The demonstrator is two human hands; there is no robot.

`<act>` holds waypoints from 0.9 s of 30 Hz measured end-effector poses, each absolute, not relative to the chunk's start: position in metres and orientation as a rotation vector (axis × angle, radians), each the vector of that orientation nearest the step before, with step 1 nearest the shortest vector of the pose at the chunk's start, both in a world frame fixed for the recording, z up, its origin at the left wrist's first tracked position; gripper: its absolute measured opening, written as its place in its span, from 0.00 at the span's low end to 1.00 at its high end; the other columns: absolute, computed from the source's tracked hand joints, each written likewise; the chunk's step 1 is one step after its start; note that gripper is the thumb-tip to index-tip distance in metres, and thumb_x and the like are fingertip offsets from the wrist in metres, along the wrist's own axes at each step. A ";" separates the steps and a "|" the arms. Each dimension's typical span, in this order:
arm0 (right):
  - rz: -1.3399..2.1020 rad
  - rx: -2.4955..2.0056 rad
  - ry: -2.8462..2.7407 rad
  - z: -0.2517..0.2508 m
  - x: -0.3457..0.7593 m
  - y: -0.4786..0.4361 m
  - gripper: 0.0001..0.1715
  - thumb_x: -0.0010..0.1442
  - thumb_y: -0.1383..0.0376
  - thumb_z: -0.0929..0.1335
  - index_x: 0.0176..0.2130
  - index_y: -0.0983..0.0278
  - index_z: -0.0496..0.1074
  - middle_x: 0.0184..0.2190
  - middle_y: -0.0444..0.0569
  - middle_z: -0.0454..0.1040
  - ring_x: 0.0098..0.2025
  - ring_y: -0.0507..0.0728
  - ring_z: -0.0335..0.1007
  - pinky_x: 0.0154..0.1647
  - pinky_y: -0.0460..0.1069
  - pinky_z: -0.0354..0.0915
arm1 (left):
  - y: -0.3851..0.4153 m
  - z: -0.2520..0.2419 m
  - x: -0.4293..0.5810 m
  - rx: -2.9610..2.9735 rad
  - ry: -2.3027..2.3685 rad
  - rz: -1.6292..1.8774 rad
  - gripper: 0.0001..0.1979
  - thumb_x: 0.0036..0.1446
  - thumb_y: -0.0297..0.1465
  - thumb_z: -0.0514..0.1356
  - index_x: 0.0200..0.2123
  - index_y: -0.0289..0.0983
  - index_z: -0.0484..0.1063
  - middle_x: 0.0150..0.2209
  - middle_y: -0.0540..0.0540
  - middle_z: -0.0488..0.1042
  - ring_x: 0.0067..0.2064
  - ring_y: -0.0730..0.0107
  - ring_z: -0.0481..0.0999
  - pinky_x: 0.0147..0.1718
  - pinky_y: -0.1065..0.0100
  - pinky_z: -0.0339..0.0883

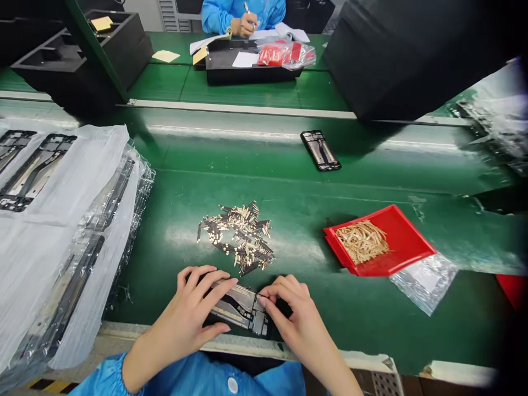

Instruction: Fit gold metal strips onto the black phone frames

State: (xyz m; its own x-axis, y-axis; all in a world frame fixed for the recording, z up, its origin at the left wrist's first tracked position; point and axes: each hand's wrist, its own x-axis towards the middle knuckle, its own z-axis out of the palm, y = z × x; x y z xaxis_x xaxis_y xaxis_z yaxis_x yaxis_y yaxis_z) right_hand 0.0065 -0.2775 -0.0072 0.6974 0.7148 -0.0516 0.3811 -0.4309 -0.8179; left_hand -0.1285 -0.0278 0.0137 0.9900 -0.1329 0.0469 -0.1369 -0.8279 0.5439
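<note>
A phone frame point(243, 306) lies near the bench's front edge, its silvery inner side facing up. Across its left end is my left hand point(197, 305), fingers along the far edge and thumb at the near edge, gripping it. My right hand point(292, 309) is at the frame's right end, thumb and index finger pinched together over the upper corner. Whatever is between those fingertips is too small to make out. Just beyond both hands is a loose pile of small black and gold strip-like parts point(241, 234).
Layered trays of phone frames point(70, 231) stand at left. A red scoop bin point(408, 247) holds thin tan strips point(363, 242), beside a clear plastic bag point(427, 279). Another phone frame point(320, 150) lies farther back. Across the bench, a person in blue point(243, 22) writes behind a black tray point(251, 74).
</note>
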 end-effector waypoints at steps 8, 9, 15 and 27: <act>0.409 -2.076 -0.929 -0.011 0.007 -0.277 0.08 0.77 0.67 0.69 0.42 0.58 0.76 0.33 0.44 0.71 0.39 0.60 0.65 0.42 0.55 0.54 | -0.029 0.009 -0.127 2.540 -0.150 0.001 0.50 0.57 0.34 0.80 0.75 0.45 0.57 0.69 0.41 0.70 0.67 0.44 0.64 0.63 0.48 0.50; 0.382 -2.081 -0.945 -0.011 0.007 -0.277 0.07 0.77 0.68 0.69 0.43 0.58 0.76 0.33 0.43 0.71 0.39 0.60 0.65 0.41 0.55 0.54 | -0.029 0.009 -0.127 2.537 -0.150 -0.001 0.51 0.56 0.34 0.81 0.75 0.45 0.57 0.68 0.41 0.71 0.66 0.44 0.65 0.63 0.48 0.50; 0.178 -2.083 -1.072 -0.016 -0.001 -0.278 0.07 0.77 0.71 0.68 0.50 0.59 0.73 0.37 0.45 0.71 0.41 0.59 0.66 0.43 0.54 0.56 | -0.027 0.008 -0.123 2.506 -0.199 -0.032 0.52 0.55 0.32 0.81 0.75 0.43 0.55 0.69 0.41 0.71 0.68 0.46 0.63 0.65 0.49 0.47; 0.649 -1.880 -0.504 0.006 -0.018 -0.279 0.12 0.79 0.52 0.66 0.54 0.55 0.73 0.43 0.46 0.77 0.45 0.59 0.73 0.45 0.52 0.67 | -0.029 0.015 -0.123 2.301 -0.315 0.305 0.19 0.68 0.28 0.68 0.58 0.38 0.69 0.60 0.36 0.70 0.52 0.56 0.73 0.51 0.56 0.69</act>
